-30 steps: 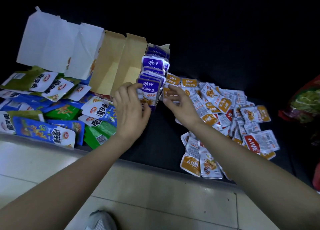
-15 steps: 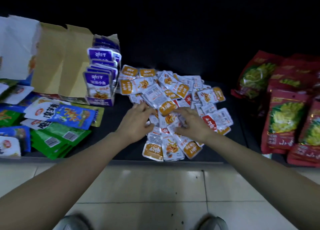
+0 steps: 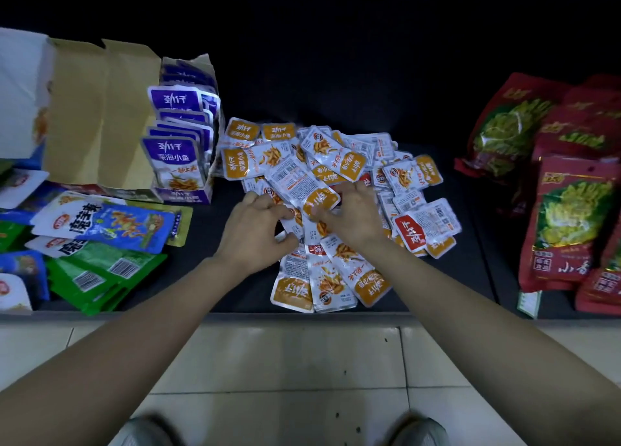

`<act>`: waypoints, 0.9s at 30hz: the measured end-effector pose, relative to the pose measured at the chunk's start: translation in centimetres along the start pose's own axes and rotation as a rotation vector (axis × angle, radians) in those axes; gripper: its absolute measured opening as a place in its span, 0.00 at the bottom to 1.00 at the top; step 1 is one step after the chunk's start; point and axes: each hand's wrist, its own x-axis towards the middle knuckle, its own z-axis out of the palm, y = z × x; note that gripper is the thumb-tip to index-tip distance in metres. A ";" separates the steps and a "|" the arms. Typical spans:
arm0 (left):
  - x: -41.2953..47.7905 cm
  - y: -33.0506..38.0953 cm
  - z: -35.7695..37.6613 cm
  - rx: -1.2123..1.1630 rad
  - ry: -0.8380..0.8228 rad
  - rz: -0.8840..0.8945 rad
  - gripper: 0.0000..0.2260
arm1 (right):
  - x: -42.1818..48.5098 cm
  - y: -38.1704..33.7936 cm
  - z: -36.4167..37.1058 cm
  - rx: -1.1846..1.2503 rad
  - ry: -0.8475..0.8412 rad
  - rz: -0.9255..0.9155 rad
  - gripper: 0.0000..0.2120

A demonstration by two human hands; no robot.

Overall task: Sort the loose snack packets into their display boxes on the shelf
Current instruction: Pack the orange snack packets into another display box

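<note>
Orange packets (image 3: 319, 198) sit pinched in our curled left hand (image 3: 258, 233) and right hand (image 3: 353, 218), likely gathering one flavour from the heap (image 3: 339, 163) around them; out at ten o'clock on the shelf (image 3: 208, 272), the purple display box (image 3: 184, 197) stands part filled.

Glossy foil-plastic packets (image 3: 322, 183); matt cardboard box (image 3: 100, 116); shelf (image 3: 201, 277) probably matt.

All print reads mirror-reversed.
- Purple packets (image 3: 174, 163) in display box: "劲仔", below it "深海小鱼".
- Orange packets (image 3: 240, 131) in loose pile: "劲仔".
- Red-tabbed packet (image 3: 410, 232): "劲仔".
- Blue packet (image 3: 100, 225): "魔芋爽".
- Green packets (image 3: 87, 279): barcodes, digits unreadable.
- Red bags (image 3: 564, 230): print too blurred.
</note>
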 end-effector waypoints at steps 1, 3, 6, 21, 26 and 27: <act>0.1 0.0 -0.2 -0.013 0.023 0.001 0.21 | 0.3 -0.2 0.2 0.013 -0.005 0.019 0.28; 0.3 0.0 -0.3 0.001 0.138 0.034 0.16 | 0.6 -0.3 0.0 0.161 0.005 0.051 0.20; 0.7 0.0 -0.6 0.029 0.246 0.045 0.24 | 0.5 -0.4 -2.0 0.636 -0.053 0.190 0.13; 2.8 1.6 -2.6 -1.104 0.051 -0.348 0.19 | 4.1 1.1 -2.1 0.394 0.134 0.039 0.10; 1.9 -0.5 -1.3 -1.095 0.073 -0.324 0.29 | 5.3 1.6 -0.8 -0.023 0.087 -0.039 0.17; 1.9 -0.6 -1.3 -1.026 0.065 -0.317 0.24 | 5.3 1.6 -0.7 -0.027 0.128 -0.042 0.14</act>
